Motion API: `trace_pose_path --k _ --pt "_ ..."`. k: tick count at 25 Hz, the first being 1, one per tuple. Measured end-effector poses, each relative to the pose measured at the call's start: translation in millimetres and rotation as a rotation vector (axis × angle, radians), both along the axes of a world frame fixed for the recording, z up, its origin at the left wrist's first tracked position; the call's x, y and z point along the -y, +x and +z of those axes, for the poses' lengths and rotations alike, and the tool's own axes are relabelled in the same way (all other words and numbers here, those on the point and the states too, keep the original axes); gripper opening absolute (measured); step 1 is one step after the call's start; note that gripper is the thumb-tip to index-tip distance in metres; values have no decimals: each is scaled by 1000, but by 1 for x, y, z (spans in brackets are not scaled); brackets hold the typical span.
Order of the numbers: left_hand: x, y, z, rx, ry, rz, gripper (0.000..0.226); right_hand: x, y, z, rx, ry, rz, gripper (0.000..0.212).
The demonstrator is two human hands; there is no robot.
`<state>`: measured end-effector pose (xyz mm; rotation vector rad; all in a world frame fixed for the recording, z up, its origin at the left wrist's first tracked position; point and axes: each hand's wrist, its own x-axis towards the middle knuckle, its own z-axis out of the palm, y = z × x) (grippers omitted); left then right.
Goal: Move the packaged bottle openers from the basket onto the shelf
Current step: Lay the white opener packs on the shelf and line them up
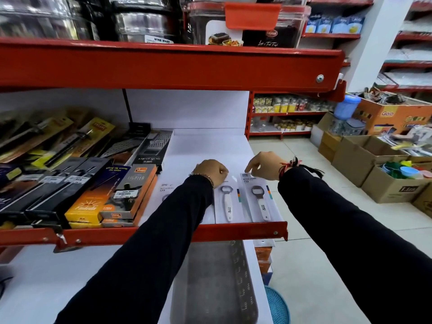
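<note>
The right hand [265,166], fingertips together, is pressing the rightmost opener pack [259,198]; the curled left hand [211,172] is steadying the neighbouring pack [228,202]. Keep edges parallel, flat on the shelf [233,231].

Non-task stock and fixtures in view:

- Lighter boxes [127,192], orange and grey, stacked at the front of the middle tier, left of centre.
- Yellow box [85,208], just left of the lighter boxes.
- Black cartons [46,190], laid side by side further left.
- Steel graters [149,142] in packaging, behind the lighter boxes.
- Carded utensils [58,136] on yellow backing, leaning at far left.
- Clear container with orange clip lid [252,22], upper tier.
- Steel cookware [145,26], upper tier, left of the container.
- Cardboard cartons [364,160], open, on the tiled floor at right.
- Blue lidded jar [346,107], beside an orange carton [392,115].
</note>
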<state>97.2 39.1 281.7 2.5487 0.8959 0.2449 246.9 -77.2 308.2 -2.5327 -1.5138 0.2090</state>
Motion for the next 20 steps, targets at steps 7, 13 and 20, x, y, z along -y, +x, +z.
trace_pose_path --k 7,13,20 --pt "12 -5 -15 -149 253 11 40 8 -11 -19 -50 -89 -46 46" --pt "24 -31 3 -156 238 -1 37 28 -25 -7 -82 -40 -23 47" --pt "22 -94 17 -195 208 82 35 31 -74 4 -61 -30 157 42"
